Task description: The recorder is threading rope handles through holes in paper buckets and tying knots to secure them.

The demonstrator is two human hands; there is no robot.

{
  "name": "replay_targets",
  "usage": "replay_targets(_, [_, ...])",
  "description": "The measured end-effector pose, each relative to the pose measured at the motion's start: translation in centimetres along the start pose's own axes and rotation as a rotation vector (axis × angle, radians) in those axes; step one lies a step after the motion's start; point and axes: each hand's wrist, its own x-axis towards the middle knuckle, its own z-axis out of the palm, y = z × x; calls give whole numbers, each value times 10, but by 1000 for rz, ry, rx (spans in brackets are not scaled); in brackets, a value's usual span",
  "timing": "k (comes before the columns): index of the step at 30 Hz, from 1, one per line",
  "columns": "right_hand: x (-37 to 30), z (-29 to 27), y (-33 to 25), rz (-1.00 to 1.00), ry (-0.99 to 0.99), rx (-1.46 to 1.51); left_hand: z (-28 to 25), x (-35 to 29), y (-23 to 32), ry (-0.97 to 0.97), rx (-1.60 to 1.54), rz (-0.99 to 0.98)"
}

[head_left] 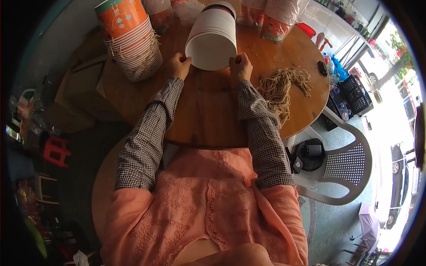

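Note:
A stack of white paper buckets (211, 35) lies tilted on the wooden table, its open mouth facing me. At the left edge of that mouth, my left hand (179, 66) is closed, thumb and fingers pinching near the rim. My right hand (241, 66) grips the opposite side of the rim in the same way. Whether string is also between my fingers is too small to make out. To the right of my right forearm lies a loose heap of beige string (284, 91). A tall stack of orange printed paper buckets (132, 42) with string hanging from it leans at the left.
More wrapped bucket stacks (280, 20) stand at the table's far side. A small black object (322, 68) sits near the right edge of the round table (204, 119). A white plastic chair (346, 164) holding a black bag (309, 154) is at the right, near black crates (353, 95).

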Motion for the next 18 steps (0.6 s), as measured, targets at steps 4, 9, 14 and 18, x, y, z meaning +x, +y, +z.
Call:
replay_targets(4, [2,0,6,-102,50,-183,-7,-12,6,-92,-10,8])
replay_targets(9, [-13,-41,-18,-188,-167,-48,-32,-45,-2,-208,-220,144])
replay_targets(14, [-56,-131,-84,-81,-377,152,-71,-113,56,-208,-569,449])
replay_targets(18, [-80,-160,-111,-133,-390,124,-110,-144,92,-150,225,1022])
